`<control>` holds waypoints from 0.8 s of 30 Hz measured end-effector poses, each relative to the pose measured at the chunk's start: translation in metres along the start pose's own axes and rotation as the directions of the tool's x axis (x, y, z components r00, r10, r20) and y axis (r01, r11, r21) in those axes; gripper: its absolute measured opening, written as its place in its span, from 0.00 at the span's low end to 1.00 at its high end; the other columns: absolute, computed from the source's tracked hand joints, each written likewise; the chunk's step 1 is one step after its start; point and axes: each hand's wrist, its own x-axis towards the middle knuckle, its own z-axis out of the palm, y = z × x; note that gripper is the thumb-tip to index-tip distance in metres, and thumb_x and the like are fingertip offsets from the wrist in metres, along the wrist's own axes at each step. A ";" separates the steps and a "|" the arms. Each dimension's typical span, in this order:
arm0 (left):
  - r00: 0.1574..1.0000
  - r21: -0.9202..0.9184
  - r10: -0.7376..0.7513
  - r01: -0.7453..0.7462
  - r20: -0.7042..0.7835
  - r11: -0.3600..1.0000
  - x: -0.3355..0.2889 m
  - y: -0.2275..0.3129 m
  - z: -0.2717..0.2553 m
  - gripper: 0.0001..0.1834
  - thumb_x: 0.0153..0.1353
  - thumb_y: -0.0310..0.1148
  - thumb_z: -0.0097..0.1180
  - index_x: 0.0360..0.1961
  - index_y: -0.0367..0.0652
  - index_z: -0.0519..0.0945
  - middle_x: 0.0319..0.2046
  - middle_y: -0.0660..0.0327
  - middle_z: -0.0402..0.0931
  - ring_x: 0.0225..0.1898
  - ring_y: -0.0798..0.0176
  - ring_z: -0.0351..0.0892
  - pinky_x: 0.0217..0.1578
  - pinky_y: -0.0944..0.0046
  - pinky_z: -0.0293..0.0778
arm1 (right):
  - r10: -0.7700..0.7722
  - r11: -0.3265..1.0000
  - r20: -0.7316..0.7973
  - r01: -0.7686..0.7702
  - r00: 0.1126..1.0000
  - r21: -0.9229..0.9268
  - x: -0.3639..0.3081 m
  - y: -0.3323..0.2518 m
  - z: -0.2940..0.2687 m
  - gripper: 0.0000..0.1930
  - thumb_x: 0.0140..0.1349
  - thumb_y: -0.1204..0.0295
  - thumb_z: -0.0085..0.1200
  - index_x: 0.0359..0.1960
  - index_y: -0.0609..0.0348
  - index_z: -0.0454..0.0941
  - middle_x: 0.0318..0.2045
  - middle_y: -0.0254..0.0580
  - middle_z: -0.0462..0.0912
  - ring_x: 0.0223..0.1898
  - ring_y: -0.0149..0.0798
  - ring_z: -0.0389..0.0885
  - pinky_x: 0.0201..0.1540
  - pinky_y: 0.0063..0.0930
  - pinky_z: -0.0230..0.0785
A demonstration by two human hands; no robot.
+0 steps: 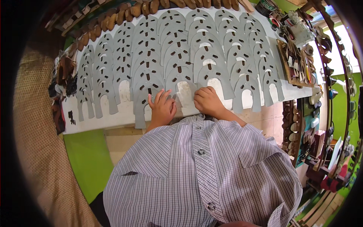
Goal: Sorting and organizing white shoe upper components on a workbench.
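Grey U-shaped shoe uppers with small dark brown patches lie overlapped in several columns on the white table. My left hand is open at the near edge, its fingers spread over the right leg of the nearest grey shoe upper. A little to the right, my right hand has its fingers curled together in a pinch beside the left leg of another grey shoe upper. Whatever lies between those fingertips is hidden.
Wooden shoe lasts line the table's far edge. A wooden board holding tools stands at the right, near a dark tin. Brown scraps lie at the left edge. Racks of shoes rise on the right.
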 end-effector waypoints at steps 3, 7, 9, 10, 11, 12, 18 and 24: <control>0.999 -0.019 -0.021 0.020 -0.044 1.000 0.001 -0.001 -0.003 0.03 0.51 0.31 0.53 0.28 0.46 0.76 0.52 0.63 0.68 0.59 0.56 0.58 0.59 0.39 0.34 | 0.050 0.995 -0.011 -0.049 0.999 0.084 0.003 -0.004 -0.006 0.05 0.47 0.71 0.54 0.26 0.54 0.75 0.30 0.34 0.75 0.39 0.36 0.72 0.47 0.34 0.60; 0.976 -0.107 -0.097 0.077 -0.195 0.991 0.017 -0.007 -0.014 0.03 0.52 0.31 0.53 0.28 0.46 0.76 0.52 0.62 0.68 0.59 0.55 0.59 0.60 0.40 0.34 | 0.204 0.932 -0.061 -0.175 0.977 0.316 0.014 -0.008 -0.015 0.04 0.51 0.72 0.53 0.28 0.57 0.75 0.28 0.39 0.77 0.34 0.43 0.76 0.41 0.37 0.64; 0.959 -0.126 -0.109 0.078 -0.261 0.989 0.033 -0.007 -0.024 0.04 0.52 0.32 0.53 0.28 0.46 0.76 0.51 0.62 0.69 0.59 0.55 0.60 0.60 0.40 0.35 | 0.280 0.891 -0.023 -0.251 0.960 0.379 0.024 -0.007 -0.023 0.05 0.54 0.72 0.52 0.31 0.59 0.75 0.27 0.41 0.77 0.32 0.45 0.75 0.38 0.36 0.65; 0.945 -0.153 -0.124 0.080 -0.302 0.985 0.042 -0.007 -0.029 0.04 0.52 0.33 0.53 0.28 0.47 0.76 0.51 0.63 0.69 0.58 0.54 0.60 0.59 0.40 0.36 | 0.351 0.839 0.019 -0.324 0.936 0.438 0.029 -0.005 -0.028 0.07 0.56 0.71 0.51 0.33 0.61 0.74 0.27 0.43 0.77 0.30 0.47 0.75 0.35 0.35 0.67; 0.929 -0.178 -0.141 0.084 -0.342 0.981 0.051 -0.007 -0.035 0.04 0.52 0.35 0.53 0.27 0.48 0.77 0.51 0.63 0.69 0.58 0.53 0.60 0.59 0.39 0.37 | 0.349 0.840 0.019 -0.322 0.937 0.438 0.034 -0.004 -0.033 0.07 0.56 0.71 0.51 0.33 0.61 0.74 0.27 0.43 0.77 0.30 0.47 0.75 0.35 0.35 0.67; 0.928 -0.177 -0.144 0.087 -0.344 0.980 0.059 -0.006 -0.040 0.04 0.52 0.35 0.53 0.27 0.48 0.77 0.51 0.63 0.69 0.58 0.53 0.60 0.59 0.39 0.37 | 0.412 0.832 -0.025 -0.364 0.911 0.419 0.038 -0.001 -0.039 0.07 0.57 0.70 0.51 0.34 0.61 0.74 0.27 0.45 0.78 0.29 0.48 0.76 0.33 0.34 0.68; 0.900 -0.241 -0.043 -0.070 -0.433 0.968 0.103 0.019 -0.059 0.03 0.50 0.34 0.57 0.27 0.49 0.77 0.51 0.64 0.68 0.58 0.54 0.59 0.57 0.37 0.40 | 0.573 0.791 -0.196 -0.475 0.796 0.385 0.051 0.018 -0.092 0.08 0.57 0.71 0.51 0.35 0.62 0.74 0.31 0.47 0.78 0.30 0.48 0.77 0.32 0.35 0.70; 0.905 -0.294 0.200 -0.321 -0.375 0.900 0.097 0.056 -0.045 0.04 0.49 0.34 0.57 0.26 0.49 0.77 0.51 0.65 0.68 0.57 0.53 0.61 0.56 0.39 0.45 | 0.492 0.870 -0.281 -0.448 0.824 0.208 0.003 0.042 -0.130 0.04 0.56 0.73 0.52 0.32 0.57 0.76 0.31 0.41 0.79 0.35 0.44 0.76 0.38 0.33 0.68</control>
